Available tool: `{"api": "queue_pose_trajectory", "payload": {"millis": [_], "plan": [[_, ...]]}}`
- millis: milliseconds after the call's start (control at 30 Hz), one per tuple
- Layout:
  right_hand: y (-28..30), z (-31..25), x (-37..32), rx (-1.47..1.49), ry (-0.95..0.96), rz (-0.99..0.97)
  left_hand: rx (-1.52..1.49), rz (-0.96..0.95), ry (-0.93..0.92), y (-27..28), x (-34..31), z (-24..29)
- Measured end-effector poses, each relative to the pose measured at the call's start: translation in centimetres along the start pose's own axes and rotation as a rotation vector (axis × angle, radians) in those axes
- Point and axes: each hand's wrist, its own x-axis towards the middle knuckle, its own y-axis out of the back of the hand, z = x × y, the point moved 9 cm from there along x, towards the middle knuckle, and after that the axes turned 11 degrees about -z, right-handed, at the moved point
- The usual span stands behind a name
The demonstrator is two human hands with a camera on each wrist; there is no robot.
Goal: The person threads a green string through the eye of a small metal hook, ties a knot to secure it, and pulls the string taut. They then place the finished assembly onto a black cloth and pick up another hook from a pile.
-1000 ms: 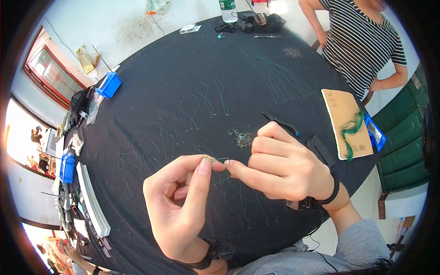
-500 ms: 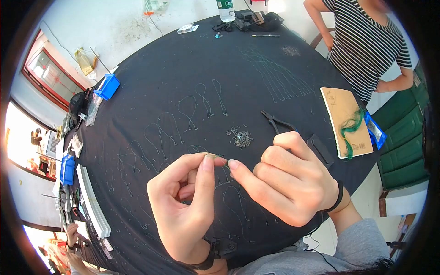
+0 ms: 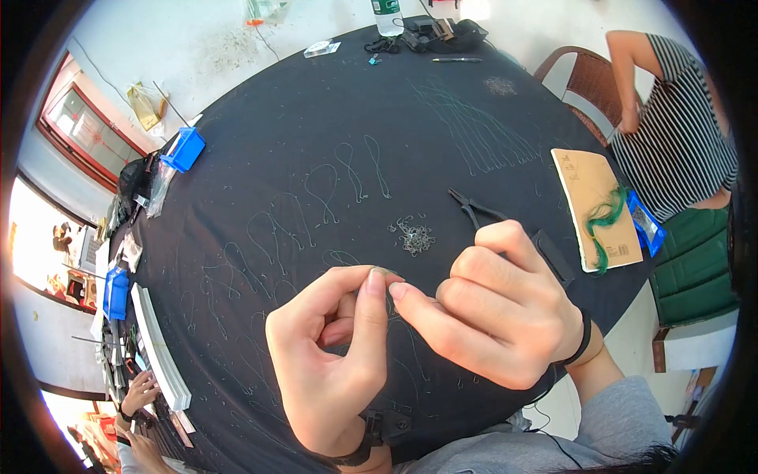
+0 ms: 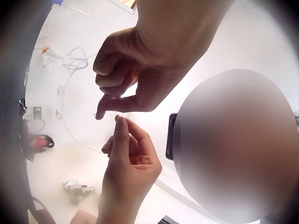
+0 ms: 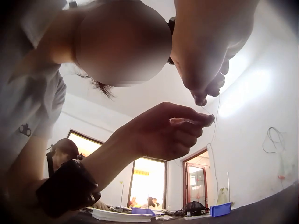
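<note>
In the head view, my left hand (image 3: 328,359) pinches a thin line between thumb and index finger. My right hand (image 3: 505,308) is curled close beside it, its index fingertip nearly meeting the left fingertips. The left wrist view shows a fine thread (image 4: 110,115) spanning the short gap between the two hands; a tiny loop shows at one fingertip. Which end bears a hook is too small to tell. Beyond the hands lies a pile of small metal hooks (image 3: 415,237), with looped dark lines (image 3: 322,193) spread to its left.
Black-handled pliers (image 3: 474,209) lie behind my right hand. A brown notebook (image 3: 580,189) with green thread (image 3: 606,212) is at the right. Straight green lines (image 3: 482,138), a pen (image 3: 456,60) and a bottle (image 3: 388,17) are farther back. A person in stripes (image 3: 675,134) stands beside a chair (image 3: 588,83).
My left hand has shifted right, and its fingertips are now closer to my right hand's. My right hand moved slightly down early on. The person in stripes has moved right, uncovering the chair.
</note>
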Motion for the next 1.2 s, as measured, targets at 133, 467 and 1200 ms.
{"api": "queue_pose_trajectory", "payload": {"millis": [133,467,1200], "plan": [[0.4,0.8,-0.2,0.015,-0.029,0.059,0.019,-0.024,0.005,-0.3,-0.1,0.0],[0.5,2.6,-0.2,0.071,-0.066,0.151,0.058,-0.078,0.014,-1.0,0.0,0.6],[-3.3,4.4,0.0,0.367,0.022,0.145,-0.030,-0.071,-0.009,0.0,-0.5,1.2]]}}
